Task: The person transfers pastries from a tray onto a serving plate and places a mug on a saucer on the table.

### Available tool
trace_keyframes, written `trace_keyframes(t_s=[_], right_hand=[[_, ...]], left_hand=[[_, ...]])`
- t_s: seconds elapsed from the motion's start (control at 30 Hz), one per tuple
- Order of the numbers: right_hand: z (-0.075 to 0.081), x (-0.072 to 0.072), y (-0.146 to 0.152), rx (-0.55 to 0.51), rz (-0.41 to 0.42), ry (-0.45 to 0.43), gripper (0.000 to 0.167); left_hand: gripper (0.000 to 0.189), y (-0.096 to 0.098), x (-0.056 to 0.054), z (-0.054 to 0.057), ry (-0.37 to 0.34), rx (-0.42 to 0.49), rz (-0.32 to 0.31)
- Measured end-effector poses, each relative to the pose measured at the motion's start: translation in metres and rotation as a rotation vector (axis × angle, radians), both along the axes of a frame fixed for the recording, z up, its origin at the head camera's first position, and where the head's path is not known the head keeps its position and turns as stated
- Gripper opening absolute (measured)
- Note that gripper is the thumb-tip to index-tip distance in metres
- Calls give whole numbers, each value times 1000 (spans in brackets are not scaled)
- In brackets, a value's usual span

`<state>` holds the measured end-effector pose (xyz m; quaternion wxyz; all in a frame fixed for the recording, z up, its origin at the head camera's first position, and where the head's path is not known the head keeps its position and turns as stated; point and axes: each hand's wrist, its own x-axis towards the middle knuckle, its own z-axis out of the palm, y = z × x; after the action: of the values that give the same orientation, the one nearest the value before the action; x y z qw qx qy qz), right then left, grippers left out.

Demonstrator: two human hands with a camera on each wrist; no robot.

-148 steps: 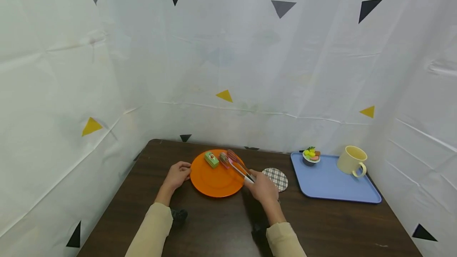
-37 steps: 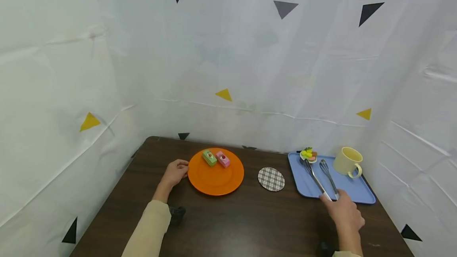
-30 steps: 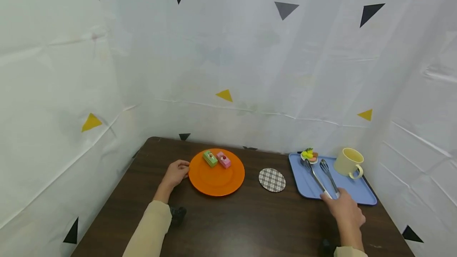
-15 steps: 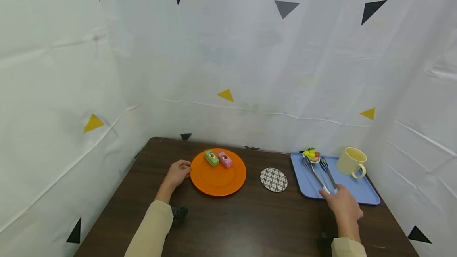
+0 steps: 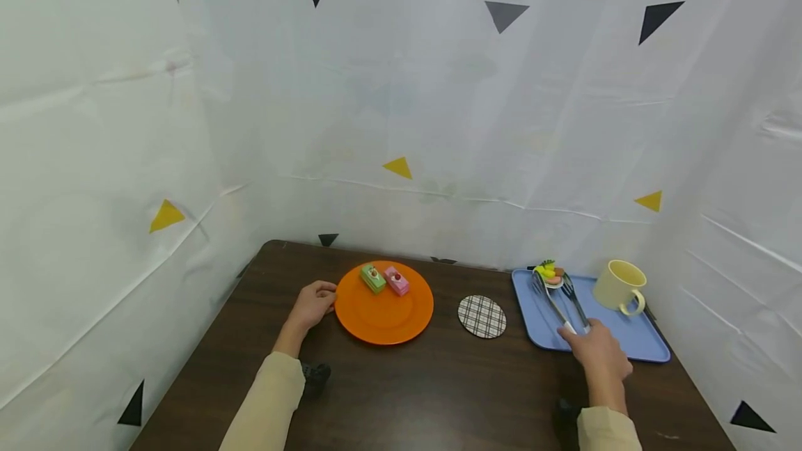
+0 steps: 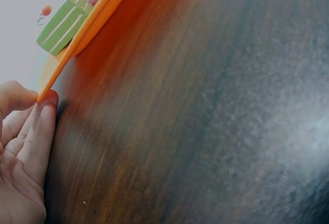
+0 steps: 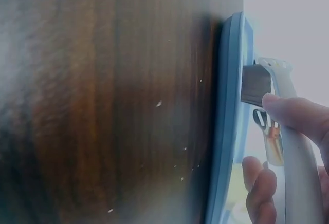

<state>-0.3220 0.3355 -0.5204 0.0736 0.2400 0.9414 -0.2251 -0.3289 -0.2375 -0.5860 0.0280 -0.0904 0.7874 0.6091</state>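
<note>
In the head view my left hand is at the left edge of a round orange plate. Thumb and fingers pinch the plate's rim in the left wrist view. On the plate a green toy cake slice lies beside a pink one. My right hand holds metal tongs by their white handles, over the front edge of the blue tray. The tongs' two arms are spread, their tips on either side of a small cup with yellow, green and orange toppings.
A pale yellow mug stands at the tray's back right, close to the tongs. Between plate and tray lies a round checked coaster. The dark wooden table ends at white sheeting behind and at both sides.
Earlier the tongs were on the pink cake slice at the plate; it now lies released there. My right hand has carried the tongs to the tray, lately edging forward. My left hand stays put.
</note>
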Motion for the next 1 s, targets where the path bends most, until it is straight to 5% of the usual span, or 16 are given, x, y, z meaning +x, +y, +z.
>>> trace_keyframes(t_s=[1.0], right_hand=[[0, -22, -2, -45, 40, 27, 94]], left_hand=[[34, 2, 3, 2, 21, -1, -6]])
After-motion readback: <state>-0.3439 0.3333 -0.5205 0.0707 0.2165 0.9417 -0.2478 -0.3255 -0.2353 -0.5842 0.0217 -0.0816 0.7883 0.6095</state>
